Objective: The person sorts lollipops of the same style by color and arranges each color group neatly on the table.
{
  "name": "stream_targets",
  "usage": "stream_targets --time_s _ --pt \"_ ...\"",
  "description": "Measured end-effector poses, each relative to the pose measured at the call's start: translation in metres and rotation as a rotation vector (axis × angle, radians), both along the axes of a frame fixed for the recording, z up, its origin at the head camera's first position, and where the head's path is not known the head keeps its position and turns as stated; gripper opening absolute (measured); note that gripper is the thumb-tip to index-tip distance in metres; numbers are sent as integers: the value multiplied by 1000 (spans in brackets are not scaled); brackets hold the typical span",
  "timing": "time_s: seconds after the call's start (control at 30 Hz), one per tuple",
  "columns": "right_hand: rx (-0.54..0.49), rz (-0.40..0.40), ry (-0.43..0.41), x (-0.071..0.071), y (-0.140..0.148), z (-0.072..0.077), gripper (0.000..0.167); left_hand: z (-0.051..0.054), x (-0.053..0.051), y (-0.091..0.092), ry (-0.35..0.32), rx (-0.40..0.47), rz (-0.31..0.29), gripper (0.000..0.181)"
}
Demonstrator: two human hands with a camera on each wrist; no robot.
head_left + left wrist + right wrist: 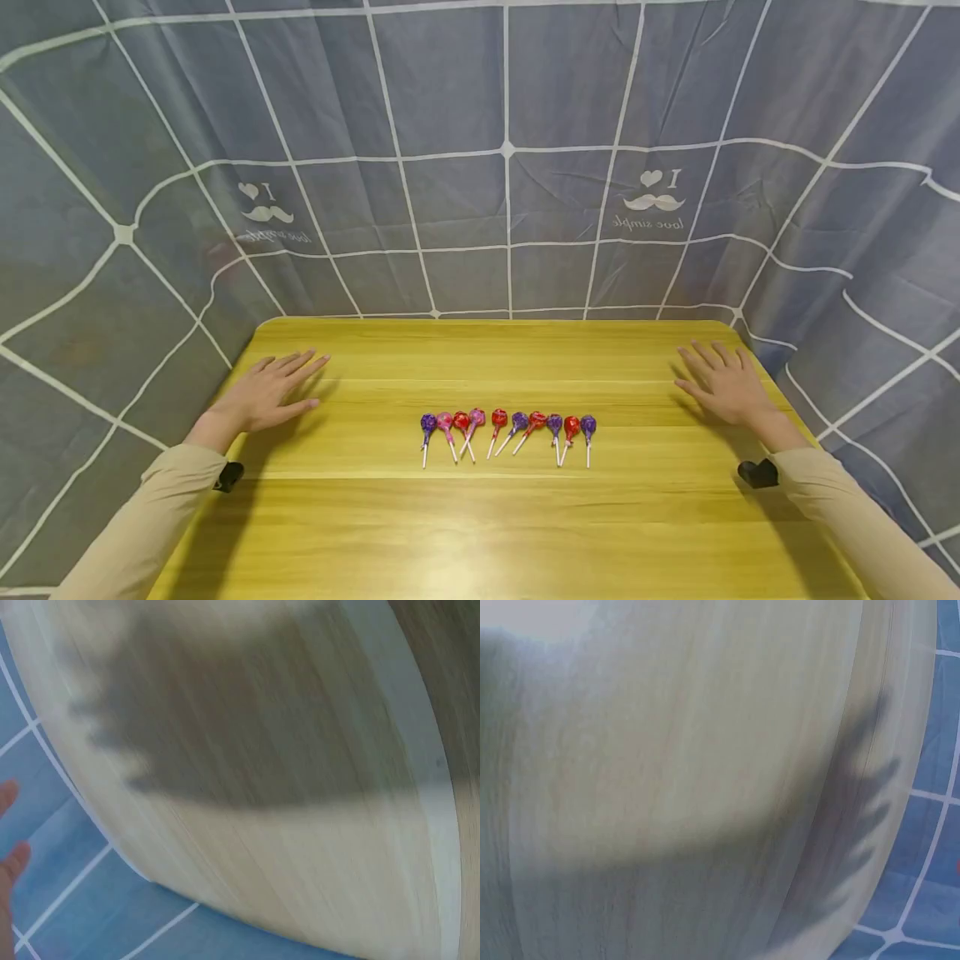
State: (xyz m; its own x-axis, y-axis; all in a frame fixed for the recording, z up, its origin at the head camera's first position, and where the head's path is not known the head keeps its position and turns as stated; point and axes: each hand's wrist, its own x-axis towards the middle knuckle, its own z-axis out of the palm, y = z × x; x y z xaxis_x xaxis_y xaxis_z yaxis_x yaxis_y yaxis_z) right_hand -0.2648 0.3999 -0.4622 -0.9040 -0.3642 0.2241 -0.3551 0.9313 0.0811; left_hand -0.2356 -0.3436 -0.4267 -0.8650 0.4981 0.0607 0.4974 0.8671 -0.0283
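Note:
Several wrapped lollipops lie in a row across the middle of the table, sticks toward the person. A purple lollipop (427, 423) marks the row's left end and another purple lollipop (588, 426) its right end; pink and red ones, such as a red lollipop (498, 418), lie between. My left hand (268, 392) hovers over the table's left side with fingers spread, well apart from the row. On the opposite side, my right hand (723, 385) is likewise spread and holds nothing. Only fingertips (15, 861) of the left hand show in the left wrist view; the right wrist view shows mostly a hand's shadow.
The yellow wood-grain table (480, 533) has rounded far corners. A grey-blue curtain (450, 200) with white grid lines hangs close behind it and along both sides. Dark wrist devices, a left one (229, 477) and a right one (759, 473), sit below the wrists.

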Motion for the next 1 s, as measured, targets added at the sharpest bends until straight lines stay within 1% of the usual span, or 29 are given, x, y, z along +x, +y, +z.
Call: stream_targets --time_s 0.13,0.27,0.37,0.53,0.6,0.7,0.77,0.87,1.0 --pt "7 -11 39 0 -3 5 63 4 -4 8 29 45 -25 66" --pt "-26 -28 30 3 -9 12 57 5 -7 17 61 64 -38 61" --pt "-69 -20 20 6 -18 15 47 3 -6 21 73 68 -22 58" --pt "-160 13 52 10 -33 15 27 -1 -2 29 102 94 9 54" --pt "-197 28 73 11 -39 15 22 -2 -1 33 124 105 10 50" --pt "-256 39 76 13 -49 17 19 -3 1 39 160 117 0 42" --pt "-295 40 57 15 -56 18 19 -5 2 44 175 126 -12 38" --pt "-370 21 -27 19 -66 20 22 -8 5 51 160 140 -17 38" --pt "-477 -9 -147 24 -77 20 27 -9 7 59 108 175 26 40"
